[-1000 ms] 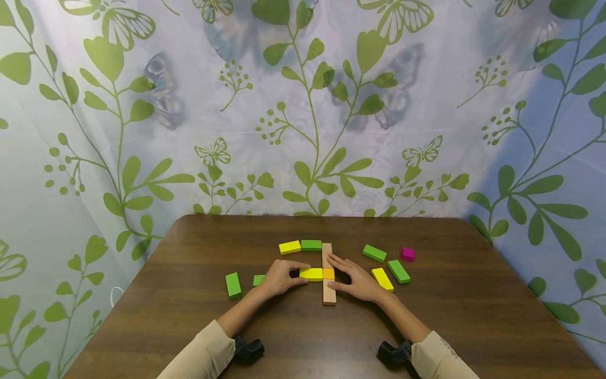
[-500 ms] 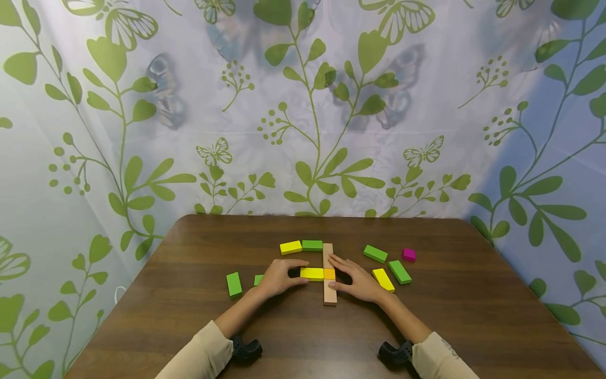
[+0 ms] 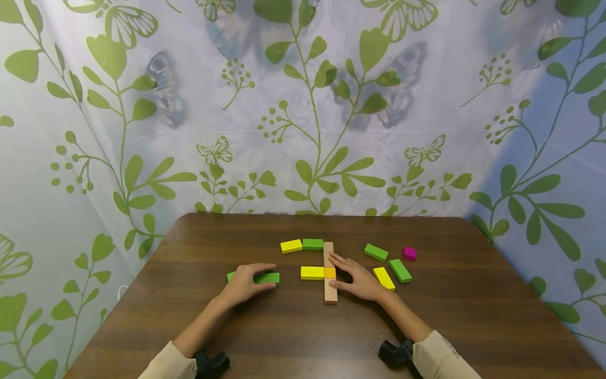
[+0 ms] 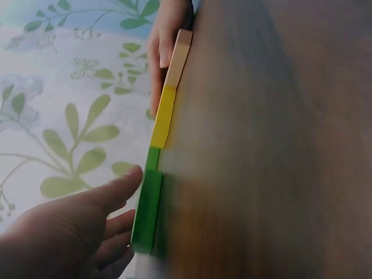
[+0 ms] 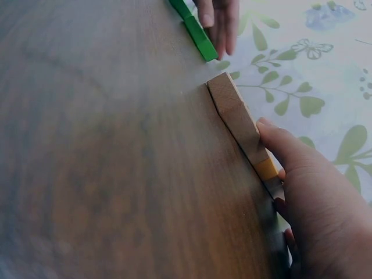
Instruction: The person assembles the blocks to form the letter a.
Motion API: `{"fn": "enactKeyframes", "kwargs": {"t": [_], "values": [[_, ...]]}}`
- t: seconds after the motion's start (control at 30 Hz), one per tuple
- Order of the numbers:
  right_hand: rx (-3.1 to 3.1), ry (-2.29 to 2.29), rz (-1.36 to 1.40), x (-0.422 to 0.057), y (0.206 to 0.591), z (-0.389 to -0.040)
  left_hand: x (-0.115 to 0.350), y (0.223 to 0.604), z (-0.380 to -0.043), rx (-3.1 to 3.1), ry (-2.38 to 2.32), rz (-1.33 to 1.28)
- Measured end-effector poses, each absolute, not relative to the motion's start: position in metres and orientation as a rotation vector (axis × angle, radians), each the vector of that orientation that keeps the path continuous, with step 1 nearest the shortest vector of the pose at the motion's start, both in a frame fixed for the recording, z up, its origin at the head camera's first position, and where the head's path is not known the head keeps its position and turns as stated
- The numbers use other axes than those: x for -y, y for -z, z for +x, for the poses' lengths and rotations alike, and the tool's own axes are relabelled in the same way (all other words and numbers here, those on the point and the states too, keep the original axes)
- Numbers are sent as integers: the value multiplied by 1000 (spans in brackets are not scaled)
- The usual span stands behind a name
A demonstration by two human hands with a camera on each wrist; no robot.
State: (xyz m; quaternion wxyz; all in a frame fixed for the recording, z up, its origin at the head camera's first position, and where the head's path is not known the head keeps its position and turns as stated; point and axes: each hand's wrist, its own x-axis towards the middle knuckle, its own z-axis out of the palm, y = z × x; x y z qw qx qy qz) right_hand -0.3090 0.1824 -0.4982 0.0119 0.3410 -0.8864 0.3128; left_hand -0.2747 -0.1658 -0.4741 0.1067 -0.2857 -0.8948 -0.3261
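i have the left hand (image 4: 72, 229) low in the left wrist view, one digit stretched toward the nearest green block (image 4: 146, 212), other fingers partly behind it; contact i can't confirm. above it i see a second green block (image 4: 153, 158), a yellow block (image 4: 163, 119) and a tan wooden block (image 4: 179, 57), the right hand (image 4: 168, 26) alongside. wood-grain tabletop (image 4: 267, 145) fills the right, leaf-print cloth (image 4: 35, 110) the left.

We face a screened-off nook; whether home or studio, we cannot tell.
Around the head view's dial, we see a printed curtain (image 3: 265, 173) of leaves and butterflies hanging in soft folds from nine through twelve to three o'clock, a brown wood-grain table (image 3: 293, 337) at six, coloured blocks (image 3: 312, 272) on it, and a thin white cord (image 3: 119, 290) at eight.
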Motion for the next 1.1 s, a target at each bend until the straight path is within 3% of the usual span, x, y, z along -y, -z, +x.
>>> {"fn": "enactKeyframes", "kwargs": {"t": [0.27,1.1], "values": [[2757,-961,1060,-184,497,-310,178,475,-271,2681,923,-790],[2765,-969,1055,-183,503,-310,130,482,-286,2602,1011,-810]]}}
